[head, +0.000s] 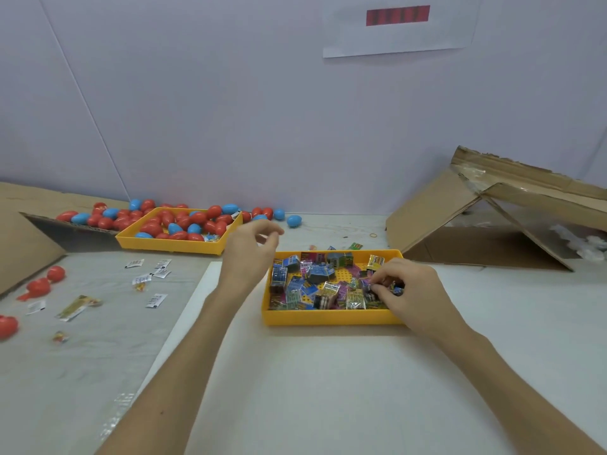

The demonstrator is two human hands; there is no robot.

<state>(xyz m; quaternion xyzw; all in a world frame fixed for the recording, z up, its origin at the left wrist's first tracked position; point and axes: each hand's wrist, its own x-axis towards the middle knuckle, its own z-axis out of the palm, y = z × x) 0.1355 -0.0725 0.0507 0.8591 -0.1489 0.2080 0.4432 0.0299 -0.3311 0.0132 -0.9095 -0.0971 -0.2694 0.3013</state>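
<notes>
The right grip reaches into the near yellow tray, which sits on the table at centre. Its fingertips pinch one small printed packet at the tray's 3 o'clock side, and that packet lies low among the heap of similar packets filling the tray. The left grip hovers just outside the tray's 10 o'clock corner, released, with its fingers loosely curled around nothing.

A second yellow tray stands at 10 o'clock from the first, full of red and blue plastic eggs. More eggs spill behind it along the wall. Loose white sachets lie scattered at 9 o'clock, with a few red eggs farther out. An opened cardboard box lies on its side at 2 o'clock.
</notes>
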